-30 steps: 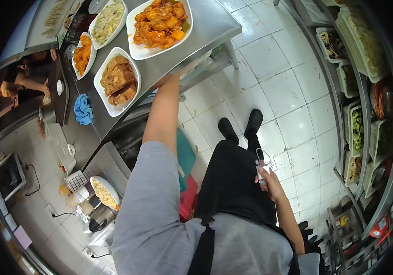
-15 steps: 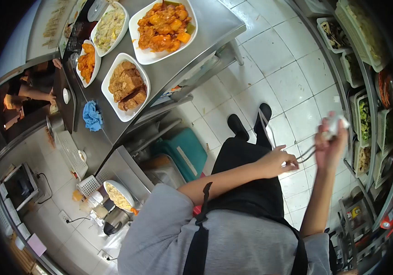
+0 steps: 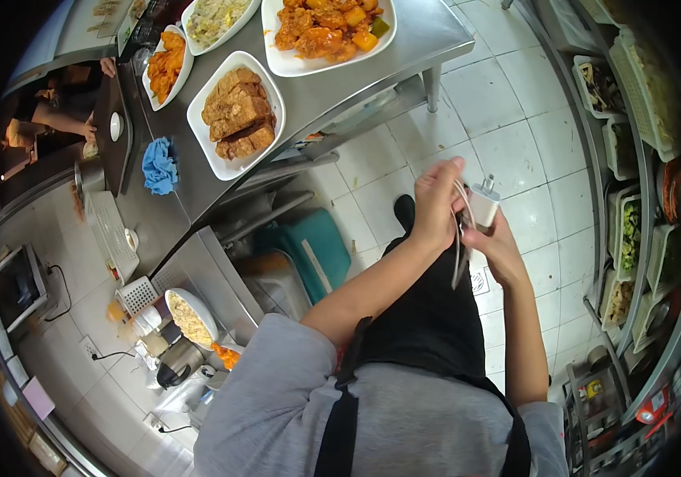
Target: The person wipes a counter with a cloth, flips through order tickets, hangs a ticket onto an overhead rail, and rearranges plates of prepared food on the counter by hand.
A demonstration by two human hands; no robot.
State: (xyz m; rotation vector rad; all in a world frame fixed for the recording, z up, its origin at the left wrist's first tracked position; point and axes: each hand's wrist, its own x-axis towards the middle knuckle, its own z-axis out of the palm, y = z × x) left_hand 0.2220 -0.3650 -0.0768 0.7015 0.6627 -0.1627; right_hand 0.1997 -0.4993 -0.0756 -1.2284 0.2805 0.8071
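In front of my dark trousers, both hands are close together. My left hand (image 3: 435,208) has its fingers closed around a pale charging cable (image 3: 458,266), which hangs in a loop below it. My right hand (image 3: 503,253) grips a white plug charger (image 3: 483,208) between thumb and fingers, its metal prongs pointing up and away. The cable passes between the two hands; whether it is joined to the charger is hidden.
On the steel counter (image 3: 404,60) stand a dish of fried pieces (image 3: 237,119), other food dishes and a crumpled blue cloth (image 3: 160,165). Shelves with vegetable tubs (image 3: 628,234) line the right. A teal bin (image 3: 305,250) sits below; a person's arm (image 3: 62,119) shows at left.
My right hand has come in from the right with the charger, and my left hand has lifted slightly away from me. They are now close together, the cable gathered in a loop. The view has shifted.
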